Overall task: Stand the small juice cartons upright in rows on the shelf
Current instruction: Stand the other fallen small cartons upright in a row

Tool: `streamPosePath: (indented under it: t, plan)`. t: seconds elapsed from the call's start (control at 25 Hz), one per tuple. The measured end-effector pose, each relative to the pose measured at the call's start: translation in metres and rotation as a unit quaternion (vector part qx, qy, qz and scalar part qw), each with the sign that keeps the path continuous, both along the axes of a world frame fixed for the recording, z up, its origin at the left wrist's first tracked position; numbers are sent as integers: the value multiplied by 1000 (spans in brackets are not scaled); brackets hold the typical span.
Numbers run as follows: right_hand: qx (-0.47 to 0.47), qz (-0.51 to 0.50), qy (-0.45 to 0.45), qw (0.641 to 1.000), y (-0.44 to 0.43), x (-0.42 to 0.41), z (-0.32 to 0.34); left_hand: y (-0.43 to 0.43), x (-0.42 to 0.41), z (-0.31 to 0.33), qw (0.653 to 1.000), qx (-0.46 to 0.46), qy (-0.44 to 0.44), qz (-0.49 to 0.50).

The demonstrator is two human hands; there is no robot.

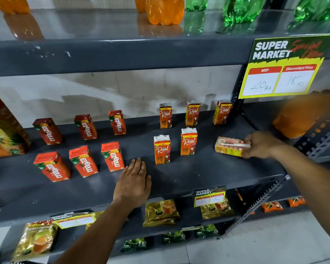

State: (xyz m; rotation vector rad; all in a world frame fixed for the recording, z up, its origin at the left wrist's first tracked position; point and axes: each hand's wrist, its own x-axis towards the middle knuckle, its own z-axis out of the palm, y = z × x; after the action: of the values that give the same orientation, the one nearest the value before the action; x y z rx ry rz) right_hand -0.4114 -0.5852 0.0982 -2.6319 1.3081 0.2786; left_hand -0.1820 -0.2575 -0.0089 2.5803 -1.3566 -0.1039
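Big pineapple carton (5, 128) is cut off at the shelf's (208, 172) left edge. Right hand (261, 144) is clamped around a juice carton (230, 146) lying sideways near the right edge. Left hand (133, 184) rests flat, fingers together, near the front edge. Eleven small cartons (162, 149) stand upright in rows.

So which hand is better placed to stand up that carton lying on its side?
The right hand: its fingers already grip the lying carton at the front row's right end. The left hand rests flat on the shelf, well away from it.
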Motion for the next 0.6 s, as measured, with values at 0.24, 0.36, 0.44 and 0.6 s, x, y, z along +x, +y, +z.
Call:
streamPosePath:
  t: [0.24, 0.36, 0.44, 0.6]
  plan:
    - [-147, 212, -57, 965, 3, 46, 26, 1, 0, 0, 1000, -8, 4, 4]
    - [-186, 328, 14, 926, 5, 56, 30, 2, 0, 0, 1000, -14, 4, 3]
    - [-190, 366, 32, 910, 9, 60, 36, 3, 0, 0, 1000, -16, 6, 1]
    - [-144, 348, 61, 925, 11, 66, 44, 2, 0, -1, 1000, -18, 2, -3]
